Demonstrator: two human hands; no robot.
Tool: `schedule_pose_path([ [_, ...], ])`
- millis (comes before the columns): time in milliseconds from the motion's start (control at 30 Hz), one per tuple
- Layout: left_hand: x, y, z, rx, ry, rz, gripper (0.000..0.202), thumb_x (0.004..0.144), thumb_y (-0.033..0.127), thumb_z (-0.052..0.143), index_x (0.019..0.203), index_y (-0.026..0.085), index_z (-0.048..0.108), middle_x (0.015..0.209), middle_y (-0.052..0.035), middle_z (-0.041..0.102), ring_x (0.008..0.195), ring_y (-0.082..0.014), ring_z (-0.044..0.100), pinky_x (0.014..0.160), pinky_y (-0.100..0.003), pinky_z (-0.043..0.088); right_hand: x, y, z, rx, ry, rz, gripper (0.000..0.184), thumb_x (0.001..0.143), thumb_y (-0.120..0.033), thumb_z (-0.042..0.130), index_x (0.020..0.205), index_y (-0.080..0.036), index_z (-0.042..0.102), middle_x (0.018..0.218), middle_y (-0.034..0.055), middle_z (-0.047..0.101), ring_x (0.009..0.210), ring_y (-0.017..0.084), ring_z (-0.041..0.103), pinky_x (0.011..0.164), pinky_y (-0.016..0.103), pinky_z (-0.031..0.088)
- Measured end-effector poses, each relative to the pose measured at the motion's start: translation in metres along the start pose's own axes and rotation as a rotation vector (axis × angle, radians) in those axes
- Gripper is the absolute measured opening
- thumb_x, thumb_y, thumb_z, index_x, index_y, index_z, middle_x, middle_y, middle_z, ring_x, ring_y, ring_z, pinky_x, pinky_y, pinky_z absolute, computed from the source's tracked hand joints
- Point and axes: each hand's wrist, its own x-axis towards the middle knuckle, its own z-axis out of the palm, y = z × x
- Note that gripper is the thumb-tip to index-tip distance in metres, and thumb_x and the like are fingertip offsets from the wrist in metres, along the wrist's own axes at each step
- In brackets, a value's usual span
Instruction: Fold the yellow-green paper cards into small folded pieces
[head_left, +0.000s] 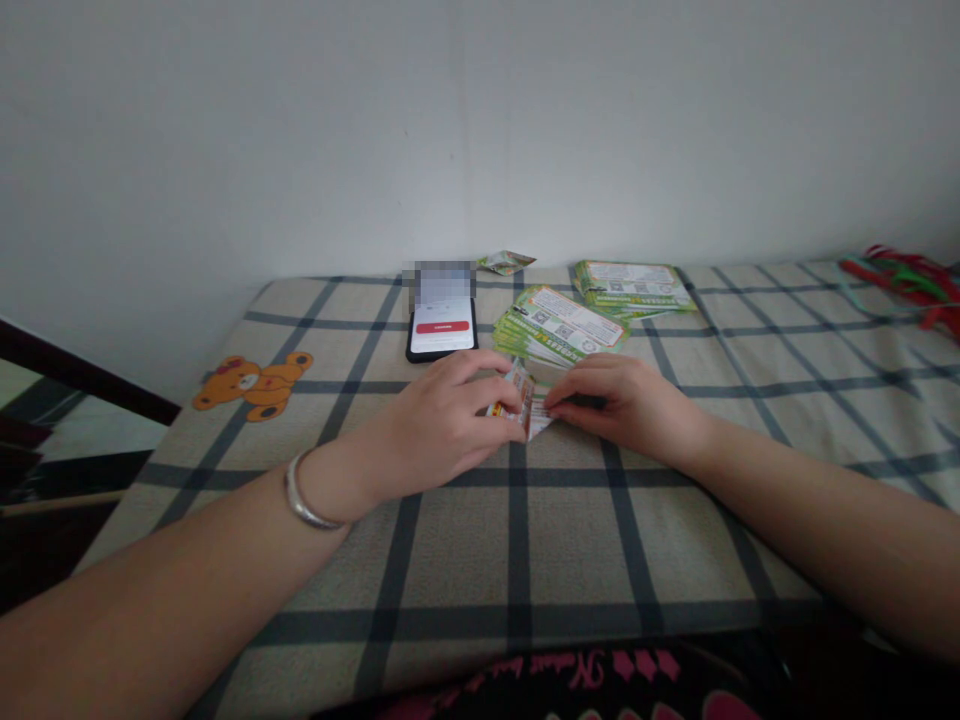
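Observation:
My left hand (442,418) and my right hand (619,402) meet at the middle of a checked cover, with a small folded paper card (525,405) pinched between their fingertips. The card is white with orange and green print, and the fingers partly hide it. Just beyond my hands lies a fanned stack of green-bordered printed cards (559,328), nearly touching my left fingers. A silver bangle (306,496) circles my left wrist.
A second stack of green cards (634,287) and a small green packet (506,262) lie at the far edge. A smartphone (442,328) with a lit screen lies at the back. Red and green ribbons (907,280) lie far right, and a white wall rises behind.

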Motion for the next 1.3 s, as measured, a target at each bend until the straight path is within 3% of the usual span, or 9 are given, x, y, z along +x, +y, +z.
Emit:
schedule_pose_path([
  [133, 0.0011, 0.0020, -0.0009, 0.005, -0.007, -0.009, 0.019, 0.091, 0.019, 0.058, 0.105, 0.024, 0.069, 0.105, -0.0036, 0.068, 0.117, -0.0260, 0.050, 0.098, -0.045, 0.045, -0.0012, -0.0011, -0.0013, -0.055, -0.027, 0.009, 0.011, 0.090, -0.023, 0.061, 0.095, -0.020, 0.070, 0.084, 0.0028, 0.069, 0.079, 0.015, 0.062, 0.072, 0.027, 0.046],
  [433, 0.0000, 0.0043, -0.0008, 0.054, -0.009, 0.013, 0.017, 0.089, 0.022, 0.061, 0.103, 0.027, 0.071, 0.110, -0.0034, 0.064, 0.119, -0.0276, 0.048, 0.101, -0.049, 0.042, -0.0033, 0.0006, 0.0001, -0.073, -0.020, -0.058, 0.016, 0.093, -0.026, 0.057, 0.093, -0.019, 0.071, 0.100, 0.0062, 0.068, 0.087, 0.016, 0.063, 0.077, 0.029, 0.049],
  [933, -0.0009, 0.0020, 0.0007, -0.012, -0.073, -0.042, 0.022, 0.093, 0.023, 0.055, 0.108, 0.028, 0.071, 0.112, -0.0028, 0.066, 0.118, -0.0266, 0.047, 0.099, -0.046, 0.043, -0.0052, 0.0016, -0.0019, -0.186, -0.064, -0.158, 0.020, 0.094, -0.027, 0.055, 0.103, -0.022, 0.072, 0.107, 0.0057, 0.068, 0.093, 0.018, 0.062, 0.083, 0.032, 0.048],
  [1300, -0.0025, -0.0008, 0.0057, -0.050, -0.046, -0.053, 0.024, 0.091, 0.020, 0.057, 0.112, 0.023, 0.067, 0.111, -0.0029, 0.068, 0.114, -0.0249, 0.050, 0.097, -0.044, 0.046, -0.0015, -0.0012, -0.0043, -0.367, -0.081, -0.199, 0.025, 0.097, -0.027, 0.048, 0.100, -0.019, 0.072, 0.104, 0.0074, 0.070, 0.087, 0.020, 0.062, 0.077, 0.033, 0.048],
])
